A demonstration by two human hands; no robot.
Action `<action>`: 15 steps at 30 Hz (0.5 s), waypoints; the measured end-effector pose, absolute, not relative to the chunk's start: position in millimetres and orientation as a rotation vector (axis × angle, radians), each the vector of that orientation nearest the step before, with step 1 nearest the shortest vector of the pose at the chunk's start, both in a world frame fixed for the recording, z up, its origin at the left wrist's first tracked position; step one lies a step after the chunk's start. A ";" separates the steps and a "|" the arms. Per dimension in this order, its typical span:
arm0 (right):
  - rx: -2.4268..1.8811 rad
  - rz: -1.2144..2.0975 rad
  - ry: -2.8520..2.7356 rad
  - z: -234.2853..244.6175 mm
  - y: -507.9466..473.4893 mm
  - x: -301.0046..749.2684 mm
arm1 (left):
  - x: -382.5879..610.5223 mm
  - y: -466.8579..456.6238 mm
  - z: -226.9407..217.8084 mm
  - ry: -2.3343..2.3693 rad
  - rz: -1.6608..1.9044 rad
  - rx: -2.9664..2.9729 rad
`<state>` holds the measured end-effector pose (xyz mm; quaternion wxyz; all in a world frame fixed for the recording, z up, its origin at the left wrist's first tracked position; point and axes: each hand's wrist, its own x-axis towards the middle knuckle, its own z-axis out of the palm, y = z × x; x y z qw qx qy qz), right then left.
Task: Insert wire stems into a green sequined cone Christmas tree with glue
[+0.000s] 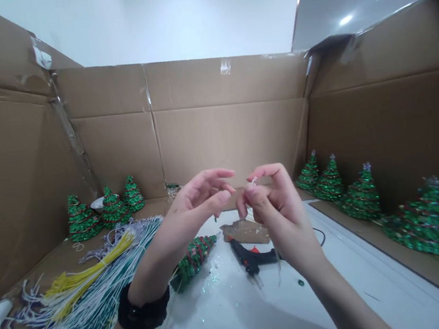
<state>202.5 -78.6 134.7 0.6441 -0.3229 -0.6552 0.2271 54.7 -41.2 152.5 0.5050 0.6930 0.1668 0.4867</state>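
Note:
My right hand is raised over the table, thumb and forefinger pinched on a small whitish piece, too small to name. Facing it across a narrow gap is my left hand, open, its thumb and fingers apart with nothing visible between them. Below, a black glue gun lies on the white table, partly covered by my right hand. Its nearest neighbour is a torn piece of cardboard with shiny residue. A green tinsel tree lies on its side, partly behind my left forearm.
Bundles of yellow stems and green-white stems spread at the left. Small green trees stand at the back left; several with silver toppers line the right. Cardboard walls enclose the white table. Glitter and scraps are scattered.

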 end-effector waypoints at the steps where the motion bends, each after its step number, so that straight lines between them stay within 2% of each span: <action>1: -0.723 0.513 -1.474 134.7 -79.9 202.1 | 54.7 -42.2 152.7 0.413 1.177 1.669; 10: -0.916 0.219 -1.606 143.4 -85.9 209.2 | 53.9 -47.1 156.0 0.381 1.116 1.734; 15: -0.981 0.219 -1.635 145.2 -86.6 216.8 | 53.1 -47.5 155.6 0.392 1.096 1.763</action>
